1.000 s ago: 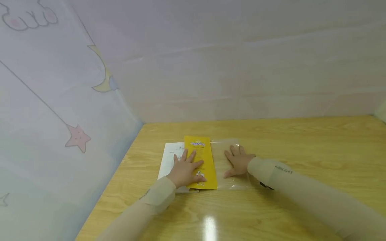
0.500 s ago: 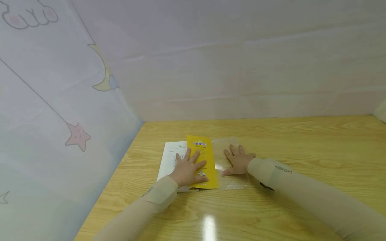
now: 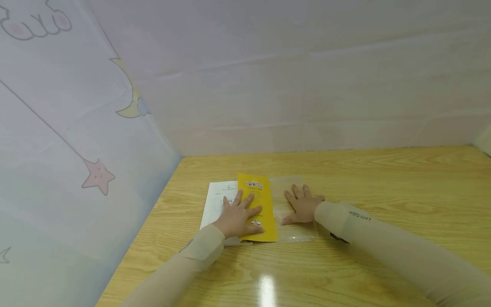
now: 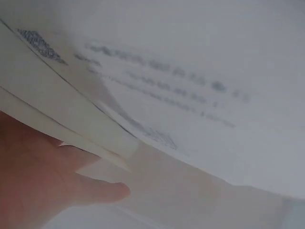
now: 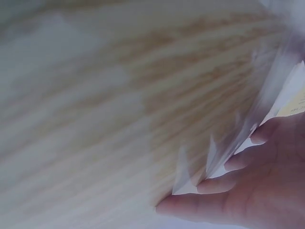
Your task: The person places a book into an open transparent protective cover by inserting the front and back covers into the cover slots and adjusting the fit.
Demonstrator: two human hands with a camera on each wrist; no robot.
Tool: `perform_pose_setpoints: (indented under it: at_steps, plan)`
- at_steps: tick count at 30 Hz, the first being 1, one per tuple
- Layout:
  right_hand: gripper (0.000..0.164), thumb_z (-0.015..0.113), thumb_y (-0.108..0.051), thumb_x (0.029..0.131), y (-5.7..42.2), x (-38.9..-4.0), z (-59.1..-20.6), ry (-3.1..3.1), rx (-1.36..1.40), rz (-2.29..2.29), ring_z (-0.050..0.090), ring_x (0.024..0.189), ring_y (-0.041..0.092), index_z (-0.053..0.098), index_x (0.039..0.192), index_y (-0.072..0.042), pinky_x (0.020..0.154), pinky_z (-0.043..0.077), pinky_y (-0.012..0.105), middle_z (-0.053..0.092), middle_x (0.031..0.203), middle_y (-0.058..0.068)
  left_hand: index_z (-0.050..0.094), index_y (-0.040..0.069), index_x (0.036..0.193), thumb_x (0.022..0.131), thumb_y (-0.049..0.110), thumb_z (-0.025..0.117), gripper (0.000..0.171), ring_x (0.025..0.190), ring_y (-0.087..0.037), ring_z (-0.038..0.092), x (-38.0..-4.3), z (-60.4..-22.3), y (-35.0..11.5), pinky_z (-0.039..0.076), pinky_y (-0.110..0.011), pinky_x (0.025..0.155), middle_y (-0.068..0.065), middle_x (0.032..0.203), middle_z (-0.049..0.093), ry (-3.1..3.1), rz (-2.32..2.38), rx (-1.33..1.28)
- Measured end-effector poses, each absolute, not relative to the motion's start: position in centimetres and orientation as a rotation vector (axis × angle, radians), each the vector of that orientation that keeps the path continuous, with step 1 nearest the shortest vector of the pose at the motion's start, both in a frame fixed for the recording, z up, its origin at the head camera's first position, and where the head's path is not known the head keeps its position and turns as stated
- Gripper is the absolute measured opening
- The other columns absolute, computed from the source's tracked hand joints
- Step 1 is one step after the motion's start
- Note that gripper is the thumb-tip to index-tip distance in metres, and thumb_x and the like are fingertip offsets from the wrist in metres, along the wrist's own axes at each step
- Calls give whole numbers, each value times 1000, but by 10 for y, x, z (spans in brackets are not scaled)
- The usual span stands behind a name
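Note:
A yellow printed cover (image 3: pixel 262 200) lies over a white printed page (image 3: pixel 215 200), apparently parts of one booklet. My left hand (image 3: pixel 237 218) rests across both with its fingers spread, hiding the lower middle. To the right, a clear plastic sheet (image 3: pixel 281 204) extends from beside the yellow cover. Spread fingers of my right hand (image 3: pixel 304 208) press flat on that plastic. Blurred print shows on the white paper (image 4: pixel 190 95) in the left wrist view, above the thumb. In the right wrist view, my fingertips touch the creased plastic (image 5: pixel 214 155).
The wooden table (image 3: pixel 383 183) extends to the right and in front of the hands. A pale wall (image 3: pixel 307 98) stands behind it. On the left is another wall (image 3: pixel 57 140) with a printed star and moon.
My left hand and the yellow cover have shifted slightly right, baring a little more of the white page. My right hand stays nearly in place, its thumb slightly farther left.

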State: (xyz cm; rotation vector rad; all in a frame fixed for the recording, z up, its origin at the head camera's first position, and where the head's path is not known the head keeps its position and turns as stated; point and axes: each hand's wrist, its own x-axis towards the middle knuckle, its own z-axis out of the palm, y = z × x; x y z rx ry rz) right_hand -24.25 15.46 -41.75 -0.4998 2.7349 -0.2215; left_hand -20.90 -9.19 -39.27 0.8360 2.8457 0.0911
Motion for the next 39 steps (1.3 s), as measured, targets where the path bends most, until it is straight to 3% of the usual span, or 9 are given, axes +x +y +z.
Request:
perform_pose_setpoints:
  at_steps: [6, 9, 16, 25, 39]
  plan:
    - [107, 56, -72, 82, 153, -238, -410, 2730, -496, -241, 1, 140, 56, 19, 155, -3, 88, 20, 84, 4, 158, 27, 46, 21, 147, 85, 68, 54, 78, 144, -44, 15, -213, -389, -87, 11, -75, 103, -9, 156, 30, 2866, -115, 853]
    - [107, 56, -72, 81, 153, -237, -410, 2734, -493, -242, 1, 140, 56, 19, 155, -3, 87, 20, 85, 5, 158, 27, 44, 15, 147, 81, 72, 53, 88, 143, -38, 21, -217, -388, -82, 14, -74, 104, -6, 154, 35, 2872, -239, 877]
    - [108, 56, -73, 81, 154, -238, -415, 2747, -476, -245, 0, 140, 55, 18, 155, -4, 88, 17, 85, 4, 159, 26, 30, 5, 152, 82, 70, 55, 98, 148, -25, 9, -225, -391, -81, 15, -67, 108, -5, 160, 19, 2755, -209, 929]
    - [109, 56, -73, 80, 152, -240, -419, 2754, -475, -260, -1, 141, 54, 18, 155, -4, 89, 14, 86, 3, 159, 26, 29, 5, 152, 81, 68, 60, 100, 147, -23, 12, -226, -392, -82, 17, -62, 111, -3, 159, 22, 2741, -94, 929]
    - [108, 57, -72, 81, 151, -236, -414, 2751, -474, -261, -2, 140, 54, 18, 155, -3, 89, 14, 85, 3, 159, 26, 28, 4, 152, 85, 67, 55, 96, 148, -23, 9, -223, -395, -80, 12, -55, 115, -6, 160, 18, 2738, -113, 956]
